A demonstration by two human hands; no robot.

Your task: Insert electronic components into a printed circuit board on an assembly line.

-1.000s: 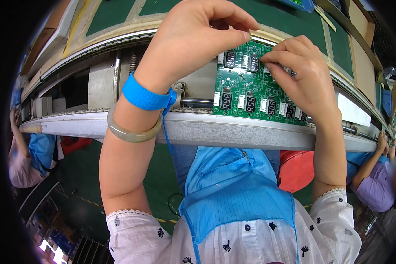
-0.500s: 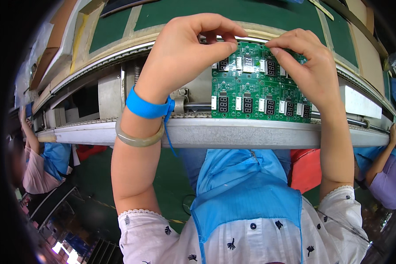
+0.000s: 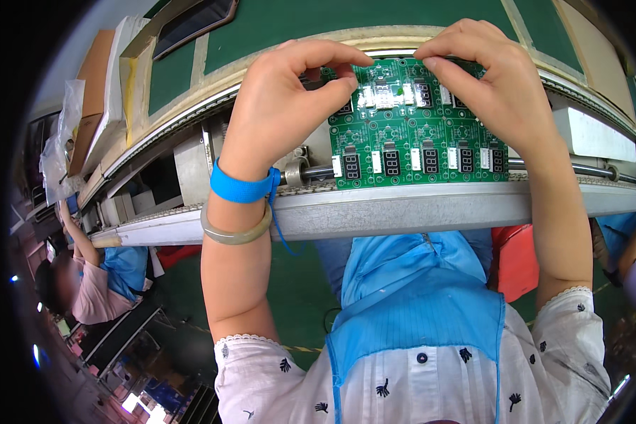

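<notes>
PCB (image 3: 401, 130) | near edge beside rail (image 3: 403, 210) | hands (image 3: 279, 99) (image 3: 498, 81) apart at far edge

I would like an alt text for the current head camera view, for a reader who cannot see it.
A person's left hand and right hand are curled over the far side of a green circuit board with small number displays, beside a long metal rail. On the left arm are a blue band and a pale bangle.

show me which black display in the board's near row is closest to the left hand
The leftmost display on the green board, near row: it ends that row toward the left hand; the other four line up to its right.
</notes>
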